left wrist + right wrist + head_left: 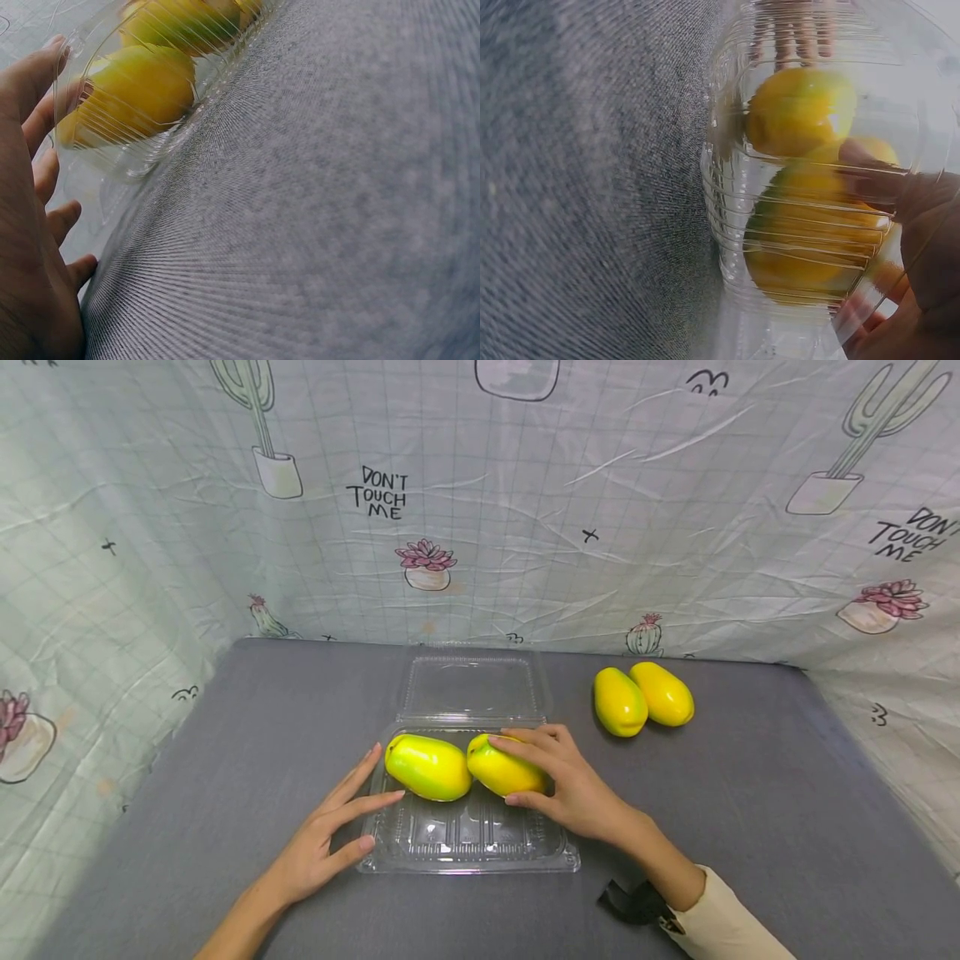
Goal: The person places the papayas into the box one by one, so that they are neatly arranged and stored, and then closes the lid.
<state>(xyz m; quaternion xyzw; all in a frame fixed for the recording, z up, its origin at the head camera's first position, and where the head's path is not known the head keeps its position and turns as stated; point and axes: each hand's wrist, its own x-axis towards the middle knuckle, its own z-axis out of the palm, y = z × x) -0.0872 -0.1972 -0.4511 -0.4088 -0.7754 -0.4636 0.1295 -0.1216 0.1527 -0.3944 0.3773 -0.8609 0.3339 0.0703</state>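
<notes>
Two yellow-green mangoes lie side by side in a clear plastic clamshell box [480, 860], whose hinged lid [474, 689] is laid back flat behind it. The right-hand mango [498, 768] is in the grip of my right hand [558, 781], thumb on its near side and fingers over its far side. In the right wrist view it shows through the box wall. Against the box's left edge rests my left hand [322, 835], fingers spread and fairly straight. Its fingertips are right beside the left-hand mango [429, 767], which also shows in the left wrist view.
Two more mangoes touch each other at the back right of the grey table: a nearer one [620, 702] and a farther one [663, 694]. Behind stands a printed cloth backdrop [517, 527]. A black strap [633, 902] hangs at the right sleeve [727, 918].
</notes>
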